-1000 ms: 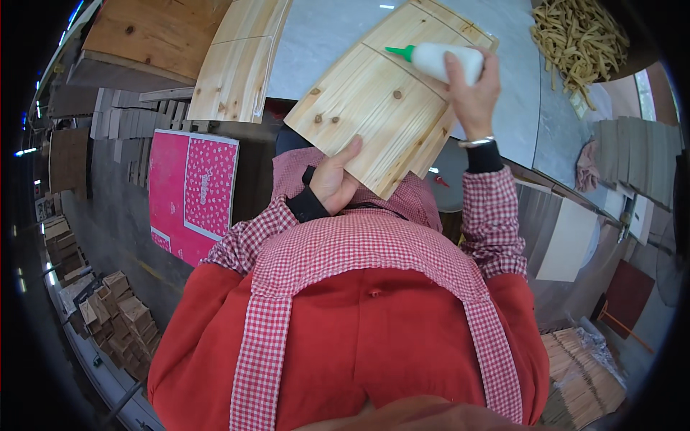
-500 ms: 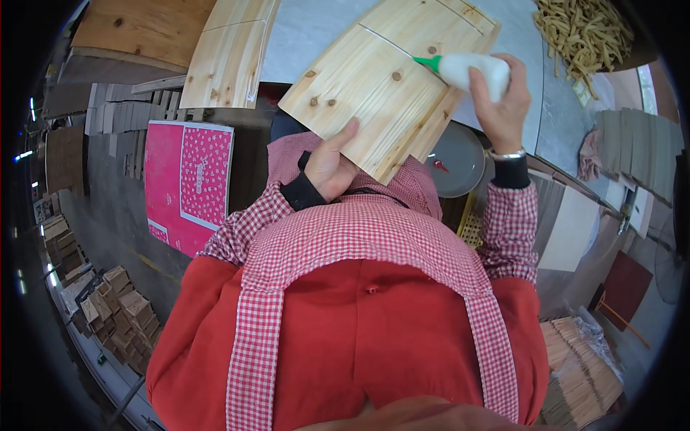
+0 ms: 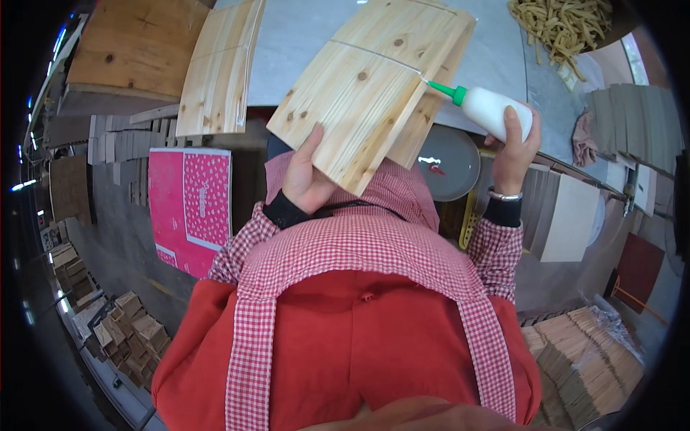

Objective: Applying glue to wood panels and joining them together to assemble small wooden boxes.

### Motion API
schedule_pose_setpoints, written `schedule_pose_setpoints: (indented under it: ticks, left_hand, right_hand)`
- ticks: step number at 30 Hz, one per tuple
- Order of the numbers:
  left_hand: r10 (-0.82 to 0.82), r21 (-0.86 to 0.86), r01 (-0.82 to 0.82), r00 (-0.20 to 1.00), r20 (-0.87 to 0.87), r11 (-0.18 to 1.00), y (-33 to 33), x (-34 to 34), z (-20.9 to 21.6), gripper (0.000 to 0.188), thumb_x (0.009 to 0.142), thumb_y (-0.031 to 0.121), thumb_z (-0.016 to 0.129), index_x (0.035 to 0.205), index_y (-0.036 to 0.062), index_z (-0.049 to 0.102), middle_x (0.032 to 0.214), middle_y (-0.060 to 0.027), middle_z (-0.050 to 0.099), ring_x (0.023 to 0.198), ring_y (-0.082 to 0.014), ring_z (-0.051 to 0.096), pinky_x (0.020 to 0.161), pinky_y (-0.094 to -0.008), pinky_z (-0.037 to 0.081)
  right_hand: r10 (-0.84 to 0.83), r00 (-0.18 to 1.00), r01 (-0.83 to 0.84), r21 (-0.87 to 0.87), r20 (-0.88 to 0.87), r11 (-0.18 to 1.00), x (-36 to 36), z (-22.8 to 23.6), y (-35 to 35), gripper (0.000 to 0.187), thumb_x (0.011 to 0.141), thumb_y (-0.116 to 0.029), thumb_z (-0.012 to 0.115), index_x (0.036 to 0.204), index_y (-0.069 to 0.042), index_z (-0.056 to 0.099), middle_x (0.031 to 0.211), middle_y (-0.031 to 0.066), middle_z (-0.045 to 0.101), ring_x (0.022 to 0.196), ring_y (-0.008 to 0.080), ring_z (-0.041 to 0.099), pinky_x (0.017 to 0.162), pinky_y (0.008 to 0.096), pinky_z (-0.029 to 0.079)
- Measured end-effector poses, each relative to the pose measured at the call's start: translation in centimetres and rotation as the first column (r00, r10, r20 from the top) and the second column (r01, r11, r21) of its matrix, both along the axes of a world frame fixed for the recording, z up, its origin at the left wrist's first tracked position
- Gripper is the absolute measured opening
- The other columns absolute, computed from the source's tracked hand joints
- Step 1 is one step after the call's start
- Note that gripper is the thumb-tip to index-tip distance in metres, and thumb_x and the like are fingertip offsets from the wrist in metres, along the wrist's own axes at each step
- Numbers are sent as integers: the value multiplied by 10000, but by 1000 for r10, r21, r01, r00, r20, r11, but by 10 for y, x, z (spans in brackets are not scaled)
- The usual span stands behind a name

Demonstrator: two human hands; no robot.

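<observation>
My left hand [image 3: 307, 174] is closed on the near edge of a pale pine board [image 3: 359, 93], thumb on top. The board is held tilted, and part of a second board [image 3: 420, 133] shows beneath its right side. A narrow groove crosses the upper face, with a white line of what looks like glue in it. My right hand [image 3: 514, 154] is wrapped round a white squeeze glue bottle [image 3: 496, 111] with a green nozzle. The bottle lies nearly on its side, its nozzle tip at the board's right edge, where the groove ends.
Another grooved board [image 3: 219, 72] lies on the grey table [image 3: 295, 43] at left, beside stacked brown panels [image 3: 136, 43]. A grey basin [image 3: 453, 169] sits below the table edge. Wood strips [image 3: 564, 29] are heaped far right; a pink printed carton [image 3: 190, 208] stands left.
The nozzle has moved along the groove to the board's right edge, and the bottle has shifted right and down. The board has moved slightly left, showing more of the second board.
</observation>
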State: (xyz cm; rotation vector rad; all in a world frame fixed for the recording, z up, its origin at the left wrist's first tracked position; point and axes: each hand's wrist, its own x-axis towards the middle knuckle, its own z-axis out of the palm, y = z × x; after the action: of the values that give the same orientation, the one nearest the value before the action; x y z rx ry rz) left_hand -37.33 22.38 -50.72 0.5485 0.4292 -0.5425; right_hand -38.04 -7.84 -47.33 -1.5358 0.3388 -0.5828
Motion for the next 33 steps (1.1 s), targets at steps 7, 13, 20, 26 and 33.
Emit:
schedule_pose_setpoints:
  ticks: [7,13,20,26,33]
  left_hand:
    - [-32,-17,33,999,37,999,10,2,-7,569,981,350,470,1417,12,328,1399,-171,452,1274,-297,459,1077,-451,353]
    - [-47,-3,47,999,6,999,12,4,-5,570,981,358,468,1412,8,338,1392,-175,457,1255,-304,475,1065,-463,365]
    - [-36,-34,35,999,-21,999,16,3,-4,565,970,312,512,1407,4,331,1390,-161,464,1267,-287,464,1080,-428,354]
    - [-7,-31,7,1000,9,999,16,9,0,545,975,283,509,1413,18,323,1401,-160,450,1276,-290,454,1083,-435,353]
    - [-15,-80,23,996,93,997,11,28,7,520,980,271,501,1409,37,322,1412,-148,433,1284,-294,446,1088,-452,350]
  right_hand:
    - [-236,952,193,220,194,956,50,-2,-17,357,901,-295,632,1045,7,507,819,92,593,550,146,557,440,249,455]
    - [-326,931,302,156,162,940,101,-1,-38,400,863,-274,681,1013,42,488,813,114,589,494,128,545,393,254,449]
    - [-289,955,289,14,67,957,108,3,-41,413,846,-281,702,1007,46,508,792,111,602,462,114,526,369,244,437]
    - [-145,987,145,18,63,989,80,8,-27,385,846,-263,706,999,40,524,774,97,603,467,103,522,368,232,422]
    - [26,999,-26,17,36,1000,33,22,15,318,878,-270,669,990,2,549,769,44,581,525,83,497,401,215,371]
